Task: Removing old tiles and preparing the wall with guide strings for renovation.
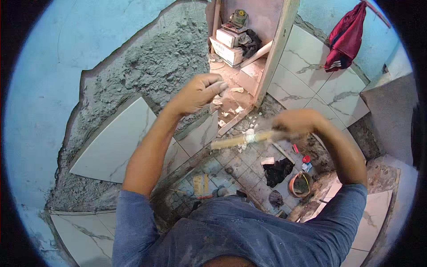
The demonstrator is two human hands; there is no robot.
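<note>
My left hand (199, 94) is raised in front of the doorway with its fingers curled in and the thumb pressed over them. Whatever it may hold is hidden. Over on the right, my right hand (296, 122) is wrapped round one end of a long tan, wooden-looking bar (227, 142), smeared by motion. The bar points left, toward the foot of the left wall, apart from my left hand. Beside my left forearm, a marbled white tile (118, 142) sits against rough grey mortar (147, 58) on the wall.
White rubble (238, 110) litters the doorway floor, with stacked boxes (227, 51) beyond. A wooden door frame (275, 49) stands between my hands' far side and a hanging red garment (347, 40). Below right lie a black cloth (278, 173) and a bucket (301, 184) holding grey material.
</note>
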